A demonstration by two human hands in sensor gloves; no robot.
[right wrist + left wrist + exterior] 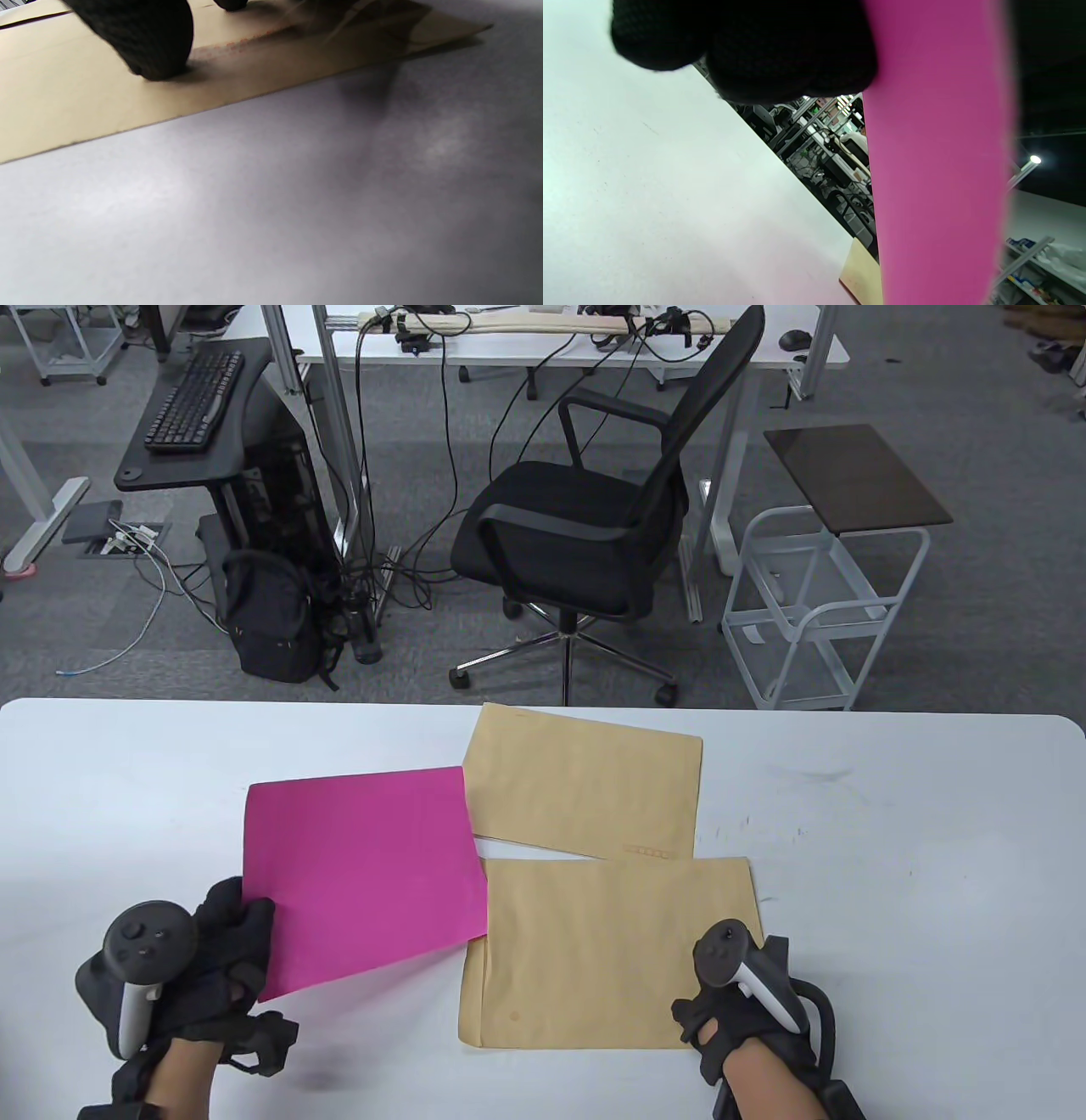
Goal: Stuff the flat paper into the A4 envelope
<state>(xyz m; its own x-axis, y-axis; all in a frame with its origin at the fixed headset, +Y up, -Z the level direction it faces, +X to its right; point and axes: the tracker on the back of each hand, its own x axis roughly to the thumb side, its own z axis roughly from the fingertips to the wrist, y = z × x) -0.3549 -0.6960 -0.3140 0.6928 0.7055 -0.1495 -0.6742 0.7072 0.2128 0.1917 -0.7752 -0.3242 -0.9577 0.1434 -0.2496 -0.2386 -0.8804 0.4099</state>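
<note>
The left hand gripped the pink paper at its near left corner, fingers clamped on the edge. The left wrist view showed the sheet raised off the tabletop at that side, gloved fingers over its top face. Holding by a corner probably kept the rest of the sheet free and flat, so that its far right edge could lead into an opening. That right edge lay over the left end of the near envelope, which suggests the paper was being brought toward that envelope's mouth; I could not tell from these views which end of the envelope was open, nor whether the paper had entered it. My judgement is that insertion had not yet begun.

The near envelope lay flat on the tabletop, long side toward the person. A second envelope lay just behind it, slightly turned and untouched, probably a spare.

The right hand rested on the near right corner of the near envelope. The right wrist view showed a fingertip pressing down on the brown paper, not gripping it. That pressure likely pinned the envelope so it would not slide as the paper pushed in from the left.
</note>
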